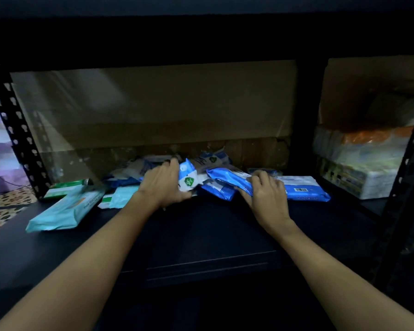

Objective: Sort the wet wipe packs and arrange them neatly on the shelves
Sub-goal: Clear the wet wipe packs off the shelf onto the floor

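Blue wet wipe packs lie jumbled mid-shelf; left hand grips a white-blue pack, right hand clutches another. Slippery film could slide, toppling the heap backward.

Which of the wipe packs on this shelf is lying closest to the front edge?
The pale teal pack at the far left. It lies angled, apart from the blue packs piled further back by both hands, and its near corner comes furthest forward.

Dim, bluish light; deep shadow fills the top and bottom, motion blur softens detail, edges bow outward.
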